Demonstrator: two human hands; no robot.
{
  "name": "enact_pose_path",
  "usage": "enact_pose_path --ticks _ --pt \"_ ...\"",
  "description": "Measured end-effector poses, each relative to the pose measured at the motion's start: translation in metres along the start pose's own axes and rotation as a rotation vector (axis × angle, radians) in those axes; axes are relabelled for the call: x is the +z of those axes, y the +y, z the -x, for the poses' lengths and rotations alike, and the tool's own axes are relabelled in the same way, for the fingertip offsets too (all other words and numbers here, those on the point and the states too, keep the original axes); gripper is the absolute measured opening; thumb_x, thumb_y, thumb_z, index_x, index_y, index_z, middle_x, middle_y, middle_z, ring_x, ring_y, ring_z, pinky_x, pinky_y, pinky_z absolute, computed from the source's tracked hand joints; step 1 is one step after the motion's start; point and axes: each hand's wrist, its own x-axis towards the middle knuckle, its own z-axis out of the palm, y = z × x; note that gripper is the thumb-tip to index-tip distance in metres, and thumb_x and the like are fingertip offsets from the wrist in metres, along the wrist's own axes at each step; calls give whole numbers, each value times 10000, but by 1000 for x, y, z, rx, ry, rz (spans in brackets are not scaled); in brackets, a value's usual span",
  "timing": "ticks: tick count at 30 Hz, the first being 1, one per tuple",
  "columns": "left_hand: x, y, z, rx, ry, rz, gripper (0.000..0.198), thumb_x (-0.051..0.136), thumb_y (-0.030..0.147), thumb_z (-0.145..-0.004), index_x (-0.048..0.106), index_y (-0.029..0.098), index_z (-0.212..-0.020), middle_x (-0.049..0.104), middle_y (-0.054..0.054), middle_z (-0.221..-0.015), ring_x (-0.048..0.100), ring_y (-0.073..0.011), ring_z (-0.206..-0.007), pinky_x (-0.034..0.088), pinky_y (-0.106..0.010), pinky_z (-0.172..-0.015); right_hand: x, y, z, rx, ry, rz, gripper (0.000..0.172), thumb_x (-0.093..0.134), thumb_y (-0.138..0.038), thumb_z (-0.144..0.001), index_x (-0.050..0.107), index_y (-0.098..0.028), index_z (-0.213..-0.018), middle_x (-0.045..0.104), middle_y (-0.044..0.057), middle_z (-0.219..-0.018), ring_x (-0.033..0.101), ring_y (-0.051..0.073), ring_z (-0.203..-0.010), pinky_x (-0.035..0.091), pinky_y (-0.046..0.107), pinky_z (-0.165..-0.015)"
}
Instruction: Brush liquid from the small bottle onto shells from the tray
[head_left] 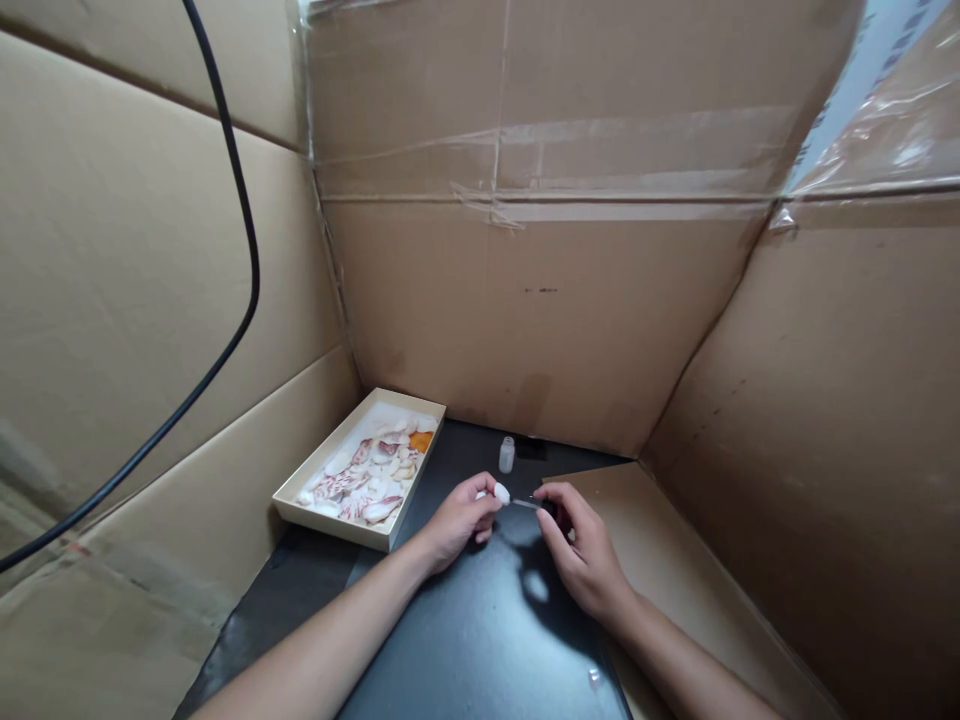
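Two hands meet low in the middle, over the black table [480,630].

- left hand [457,520]: thumb and fingertips clamped on a small white shell [501,493], held just above the table, a little in front of the small bottle [507,454].
- right hand [581,555]: fingers pinched together on the dark end of a thin brush [527,503], tip pointing left at the shell. Touching or just short of it, can't tell at this size.
- tray [330,525] of pale and red-streaked shells sits to the left, near the left wrist but not touching it.
- bottle stands upright. Can't tell if it's open.
- cardboard sheet [675,560] lies under the right forearm, and cardboard walls [540,330] stand on three sides.

My read on doing this step well:
- Grip the shell by its edges so the face toward the brush is bare. The thumb looks close to covering it.
- Rest both wrists on the table. Neither clearly touches it, and a floating tip will wander on a target this small.
- Move the brush with the fingers only, using light pressure. The shell is small and probably slick, so a push could twist it out of the pinch.
- Bottle is light and tall for its base, and it's near both hands. Mind the knuckles.
- Glare patch on the table below the hands. Tilting the shell away from it would make the surface easier to see.
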Motion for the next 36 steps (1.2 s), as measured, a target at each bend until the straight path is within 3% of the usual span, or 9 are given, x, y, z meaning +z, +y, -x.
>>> enact_pose_path --ticks 6,15,36 --pt "-1 0 0 -8 -13 9 243 635 292 -709 429 182 -775 291 104 -523 232 -30 -440 228 -160 -425 1 -1 0 6 4 14 158 494 -277 -900 563 -182 -1005 580 37 -831 502 133 -607 434 240 -556" --pt "-2 0 0 12 -7 6 271 669 290 -686 440 168 -763 386 86 -592 273 -16 -443 245 -166 -423 0 -1 1 17 -26 -22 162 469 -287 -924 557 -187 -1018 582 37 -845 518 140 -641 433 247 -590" --pt "0 2 0 -1 -5 -5 282 666 345 -707 455 173 -781 320 95 -540 247 -30 -449 234 -170 -429 1 1 1 12 -12 -27 148 463 -278 -932 556 -194 -1011 562 21 -836 504 132 -635 420 241 -596"
